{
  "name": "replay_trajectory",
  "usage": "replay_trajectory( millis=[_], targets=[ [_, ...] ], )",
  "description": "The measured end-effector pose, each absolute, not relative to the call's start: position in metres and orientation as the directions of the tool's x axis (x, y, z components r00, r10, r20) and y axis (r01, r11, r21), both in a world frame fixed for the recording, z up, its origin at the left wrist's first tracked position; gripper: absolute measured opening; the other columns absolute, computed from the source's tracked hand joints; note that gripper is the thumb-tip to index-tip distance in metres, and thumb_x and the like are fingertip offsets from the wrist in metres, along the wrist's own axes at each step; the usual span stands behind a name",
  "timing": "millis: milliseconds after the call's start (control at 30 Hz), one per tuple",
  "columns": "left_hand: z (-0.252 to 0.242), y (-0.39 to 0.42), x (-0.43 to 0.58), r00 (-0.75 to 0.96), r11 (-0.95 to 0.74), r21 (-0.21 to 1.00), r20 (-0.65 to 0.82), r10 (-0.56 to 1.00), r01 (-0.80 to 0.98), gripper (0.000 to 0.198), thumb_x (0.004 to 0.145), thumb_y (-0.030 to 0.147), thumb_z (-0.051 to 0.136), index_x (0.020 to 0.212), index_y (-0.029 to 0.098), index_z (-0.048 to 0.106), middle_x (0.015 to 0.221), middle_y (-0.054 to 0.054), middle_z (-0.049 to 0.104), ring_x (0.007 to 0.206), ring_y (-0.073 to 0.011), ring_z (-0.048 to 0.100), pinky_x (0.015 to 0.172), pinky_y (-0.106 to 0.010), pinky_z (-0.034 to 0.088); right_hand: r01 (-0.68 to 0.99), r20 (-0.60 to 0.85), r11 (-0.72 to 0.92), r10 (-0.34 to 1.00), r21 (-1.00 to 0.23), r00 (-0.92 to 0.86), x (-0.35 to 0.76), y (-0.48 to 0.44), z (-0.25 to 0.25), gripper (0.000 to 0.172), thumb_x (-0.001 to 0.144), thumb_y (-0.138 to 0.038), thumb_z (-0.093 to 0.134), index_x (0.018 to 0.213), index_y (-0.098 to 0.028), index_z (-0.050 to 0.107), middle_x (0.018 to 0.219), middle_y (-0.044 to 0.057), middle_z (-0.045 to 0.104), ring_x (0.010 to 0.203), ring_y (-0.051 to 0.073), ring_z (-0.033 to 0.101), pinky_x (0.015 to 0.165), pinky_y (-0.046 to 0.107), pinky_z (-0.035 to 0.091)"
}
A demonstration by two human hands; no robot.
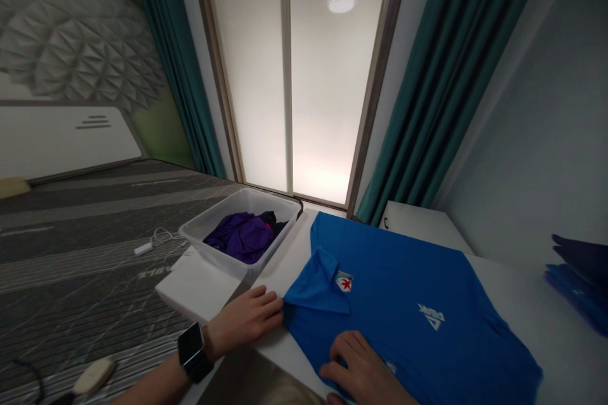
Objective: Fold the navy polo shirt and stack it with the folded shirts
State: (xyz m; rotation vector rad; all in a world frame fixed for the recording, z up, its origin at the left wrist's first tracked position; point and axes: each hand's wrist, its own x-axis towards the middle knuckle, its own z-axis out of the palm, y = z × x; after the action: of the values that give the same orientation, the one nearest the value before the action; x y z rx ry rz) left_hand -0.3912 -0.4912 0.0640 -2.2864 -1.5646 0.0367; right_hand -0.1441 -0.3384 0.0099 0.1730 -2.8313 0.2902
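A blue shirt (399,266) with white lettering and a small red-and-white badge lies spread on the white table (508,278). One sleeve is folded inward over the shirt near the badge. My left hand (247,321), with a dark watch on its wrist, has its fingers closed at the tip of that sleeve, at the shirt's left edge. My right hand (356,364) rests on the shirt near its lower edge, fingers bent; whether it pinches the cloth is hidden.
A clear plastic bin (213,257) holding purple and dark clothes (244,235) stands left of the shirt. Folded dark and blue garments (582,285) lie at the far right. A bed (95,247) with a white plug and cable is at the left.
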Motion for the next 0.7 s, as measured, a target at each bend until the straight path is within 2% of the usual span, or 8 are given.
replay_trajectory(
  millis=[100,200,300,367,433,533,633,700],
  targets=[
    [0.065,-0.498,-0.393,0.364,-0.310,-0.277,0.169,0.916,0.909,0.014,0.096,0.013,0.048,0.104,0.019,0.058,0.095,-0.004,0.061,0.083,-0.0188,0.052,0.076,-0.033,0.036,-0.182,0.289,0.962,-0.118,-0.206,-0.950,-0.142,-0.338,0.018,0.017,0.082,-0.027,0.064,0.099,-0.022,0.062,0.090,0.004,0.059,0.085,0.019,0.051,0.072,0.030,0.037],
    [0.066,-0.504,-0.393,0.300,-0.267,-0.204,0.153,0.941,0.942,0.031,0.094,0.007,0.045,0.121,0.020,0.053,0.099,-0.005,0.062,0.086,-0.0184,0.055,0.080,-0.032,0.038,-0.159,0.240,0.926,-0.077,-0.343,-0.968,-0.140,-0.338,0.037,0.017,0.084,-0.019,0.060,0.099,-0.023,0.066,0.095,0.003,0.062,0.090,0.018,0.054,0.078,0.031,0.040],
    [0.064,-0.509,-0.392,0.221,-0.210,-0.081,0.168,0.961,0.974,0.035,0.092,0.007,0.046,0.123,0.023,0.052,0.100,-0.005,0.062,0.087,-0.0183,0.056,0.081,-0.032,0.040,-0.080,0.171,0.855,0.010,-0.513,-0.985,-0.142,-0.339,0.061,0.026,0.088,-0.010,0.052,0.101,-0.026,0.067,0.098,0.001,0.065,0.094,0.016,0.057,0.086,0.030,0.042],
    [0.061,-0.510,-0.391,0.172,-0.176,0.006,0.180,0.968,0.984,0.036,0.091,0.008,0.046,0.121,0.024,0.053,0.100,-0.005,0.061,0.087,-0.0185,0.056,0.080,-0.031,0.041,-0.046,0.169,0.839,0.056,-0.542,-0.984,-0.146,-0.339,0.069,0.031,0.089,-0.009,0.048,0.108,-0.026,0.066,0.101,0.002,0.065,0.096,0.016,0.057,0.089,0.030,0.043],
    [0.058,-0.510,-0.390,0.137,-0.151,0.061,0.187,0.973,0.987,0.036,0.089,0.007,0.046,0.120,0.025,0.054,0.100,-0.005,0.060,0.088,-0.0188,0.055,0.080,-0.031,0.042,-0.052,0.190,0.865,0.051,-0.498,-0.981,-0.151,-0.339,0.066,0.036,0.088,-0.010,0.050,0.119,-0.025,0.061,0.110,0.004,0.064,0.102,0.017,0.057,0.092,0.032,0.044],
    [0.054,-0.509,-0.390,0.111,-0.130,0.081,0.210,0.971,0.988,0.037,0.088,0.005,0.044,0.117,0.025,0.056,0.098,-0.005,0.059,0.088,-0.0189,0.055,0.080,-0.032,0.042,-0.116,0.215,0.923,-0.037,-0.367,-0.976,-0.156,-0.339,0.043,0.049,0.088,-0.019,0.056,0.136,-0.021,0.049,0.130,0.009,0.058,0.117,0.023,0.052,0.100,0.037,0.042],
    [0.051,-0.508,-0.391,0.112,-0.129,0.061,0.228,0.967,0.990,0.038,0.088,0.005,0.043,0.117,0.025,0.057,0.097,-0.006,0.059,0.087,-0.0191,0.054,0.080,-0.033,0.042,-0.172,0.215,0.950,-0.117,-0.261,-0.970,-0.155,-0.338,0.019,0.064,0.089,-0.038,0.058,0.146,-0.017,0.036,0.146,0.012,0.045,0.131,0.028,0.042,0.110,0.042,0.033],
    [0.051,-0.508,-0.391,0.110,-0.128,0.064,0.225,0.968,0.990,0.039,0.088,0.005,0.043,0.118,0.024,0.057,0.097,-0.006,0.059,0.086,-0.0195,0.054,0.080,-0.034,0.042,-0.189,0.197,0.952,-0.143,-0.240,-0.970,-0.153,-0.337,0.010,0.073,0.090,-0.048,0.055,0.150,-0.017,0.028,0.152,0.013,0.036,0.136,0.028,0.036,0.114,0.043,0.026]
  ],
)
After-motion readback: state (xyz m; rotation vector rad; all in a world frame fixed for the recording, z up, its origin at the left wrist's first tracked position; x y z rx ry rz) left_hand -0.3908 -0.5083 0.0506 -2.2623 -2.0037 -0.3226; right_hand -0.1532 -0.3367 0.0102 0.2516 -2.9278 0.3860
